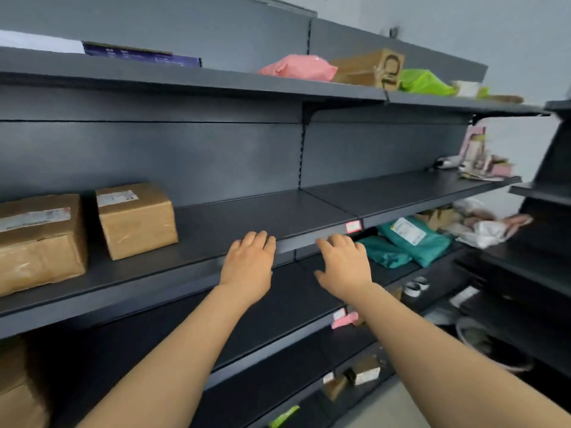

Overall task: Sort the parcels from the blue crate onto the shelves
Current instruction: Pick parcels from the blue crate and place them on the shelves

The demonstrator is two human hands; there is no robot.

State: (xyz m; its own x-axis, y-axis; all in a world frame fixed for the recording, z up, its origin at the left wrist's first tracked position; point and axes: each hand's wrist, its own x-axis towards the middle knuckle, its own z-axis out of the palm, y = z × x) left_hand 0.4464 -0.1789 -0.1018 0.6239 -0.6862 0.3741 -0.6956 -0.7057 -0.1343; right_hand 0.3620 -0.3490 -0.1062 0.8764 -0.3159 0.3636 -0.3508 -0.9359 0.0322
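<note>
My left hand (pixel 248 264) and my right hand (pixel 344 265) reach out side by side at the front edge of the middle shelf (pixel 247 217); both hold nothing and their fingers are loosely spread. Two brown cardboard boxes stand on that shelf to the left: a small box (pixel 136 220) and a larger box (pixel 40 242). On the top shelf (pixel 191 81) lie a pink bag (pixel 298 67), a brown carton (pixel 369 67) and a green bag (pixel 425 83). Teal mailer bags (pixel 404 242) rest on the shelf below. The blue crate is out of view.
Dark metal shelving runs along the wall, and a second rack (pixel 543 193) stands at the right. White and pink parcels (pixel 482 225) pile at the far right. Small boxes (pixel 364 373) sit on the bottom shelves. A flat dark blue box (pixel 142 54) lies top left.
</note>
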